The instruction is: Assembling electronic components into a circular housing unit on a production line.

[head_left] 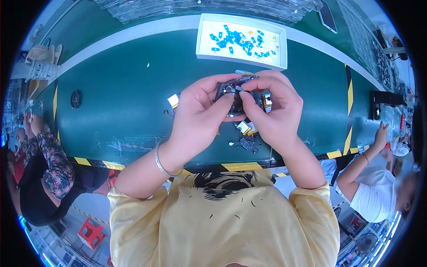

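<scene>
Between my two hands, above the green table, is a small round black electronic housing [237, 103] with parts inside it. My left hand [205, 101] grips its left side, the thumb pressed on the inside. My right hand [275, 100] pinches at its right inner edge, where a small pale piece [239, 88] shows by the fingertips; I cannot make out what that piece is. Small silver-and-yellow battery packs [244, 127] with wires lie just below my hands. Another such battery pack [173, 100] sits left of my left hand, and a wired bundle of parts [247, 143] lies nearest me.
A white box [242, 63] with many small blue pieces stands beyond my hands. One black round housing [76, 99] lies at the table's left. Yellow-black tape [349, 107] marks the table's edges. Co-workers sit left and right. Clear plastic trays [209, 10] are stacked at the back.
</scene>
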The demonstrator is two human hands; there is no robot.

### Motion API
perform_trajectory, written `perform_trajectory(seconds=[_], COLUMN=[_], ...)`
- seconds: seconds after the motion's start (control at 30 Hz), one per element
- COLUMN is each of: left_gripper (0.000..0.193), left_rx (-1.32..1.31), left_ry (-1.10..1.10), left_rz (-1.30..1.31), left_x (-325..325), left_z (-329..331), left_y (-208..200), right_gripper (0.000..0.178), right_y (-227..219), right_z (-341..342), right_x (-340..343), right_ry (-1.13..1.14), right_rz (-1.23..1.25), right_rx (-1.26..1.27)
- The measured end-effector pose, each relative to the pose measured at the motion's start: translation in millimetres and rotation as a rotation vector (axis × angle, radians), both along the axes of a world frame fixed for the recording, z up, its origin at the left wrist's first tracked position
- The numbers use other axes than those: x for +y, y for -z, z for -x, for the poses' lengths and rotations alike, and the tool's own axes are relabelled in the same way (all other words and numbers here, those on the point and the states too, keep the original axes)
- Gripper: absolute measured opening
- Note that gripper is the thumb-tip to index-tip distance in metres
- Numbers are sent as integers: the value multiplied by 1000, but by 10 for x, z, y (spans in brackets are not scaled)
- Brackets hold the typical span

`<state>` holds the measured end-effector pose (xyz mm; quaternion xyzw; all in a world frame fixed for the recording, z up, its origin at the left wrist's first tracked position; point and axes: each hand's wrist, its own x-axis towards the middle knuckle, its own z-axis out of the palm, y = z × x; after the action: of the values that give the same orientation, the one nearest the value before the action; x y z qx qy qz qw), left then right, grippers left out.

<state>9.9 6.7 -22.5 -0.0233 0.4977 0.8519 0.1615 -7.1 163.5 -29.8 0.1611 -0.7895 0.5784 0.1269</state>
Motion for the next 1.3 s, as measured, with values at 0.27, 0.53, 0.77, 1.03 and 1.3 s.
perform_trajectory(seconds=[0.27, 0.53, 0.77, 1.03, 1.3], left_gripper=[35, 35, 21, 14, 13], left_rx=[114, 166, -112, 115, 966], left_ry=[-21, -60, -35, 68, 249], left_rz=[47, 92, -4, 130, 552], left_x=[16, 54, -152, -22, -257], left_z=[-33, -59, 141, 93, -108], left_y=[6, 3, 54, 81, -664], right_gripper=[16, 14, 18, 14, 12], right_y=[-6, 63, -21, -189, -172], right_z=[8, 34, 82, 67, 68], right_x=[-24, -11, 102, 169, 1859], right_ry=[50, 18, -237, -214, 240], right_rz=[-16, -30, 160, -103, -173], right_rx=[91, 154, -96, 57, -268])
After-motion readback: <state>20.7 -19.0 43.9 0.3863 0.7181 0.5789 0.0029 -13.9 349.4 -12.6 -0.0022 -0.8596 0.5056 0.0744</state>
